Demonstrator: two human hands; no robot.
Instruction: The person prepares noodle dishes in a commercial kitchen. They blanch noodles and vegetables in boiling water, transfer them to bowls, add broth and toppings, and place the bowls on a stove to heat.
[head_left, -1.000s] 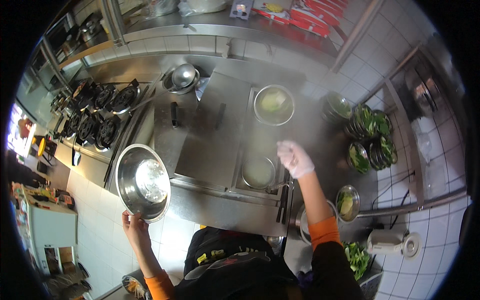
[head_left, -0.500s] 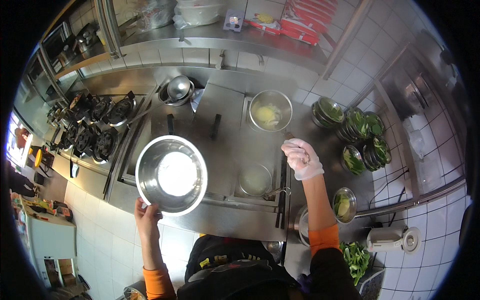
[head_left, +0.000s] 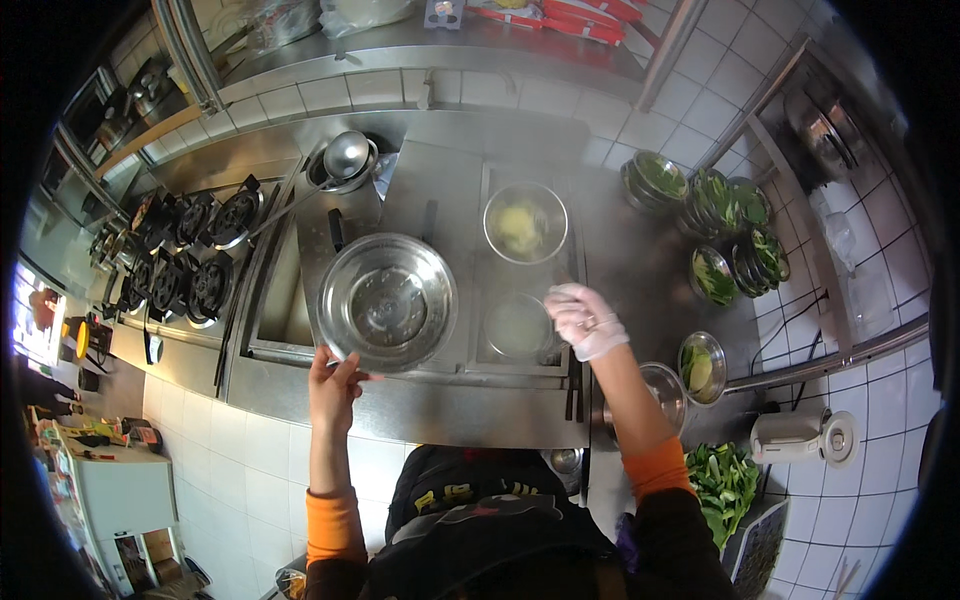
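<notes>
My bare left hand [head_left: 334, 388] grips the near rim of a wide, shiny metal bowl [head_left: 388, 302]. The bowl is held over the steel counter, and a little clear wetness shows inside it. On my right hand [head_left: 585, 320] is a thin clear glove; its fingers are closed round what looks like the handle of a round metal strainer basket [head_left: 526, 222]. Pale yellow food lies in the basket, blurred and steamy, its kind unclear. Just nearer than the basket, a round well [head_left: 517, 325] of cloudy liquid is set in the counter.
Gas burners [head_left: 208, 288] stand at left. A metal ladle [head_left: 346, 155] rests on a pot at the back. Several bowls of green leaves [head_left: 714, 277] sit at right, with a white lidded jug [head_left: 805, 438] and a pile of greens [head_left: 722, 490] nearer. A shelf [head_left: 440, 70] runs along the back.
My left hand has brought the bowl rightward and tilted it less toward me. The strainer basket has come nearer along with my right hand. The view has shifted slightly.
</notes>
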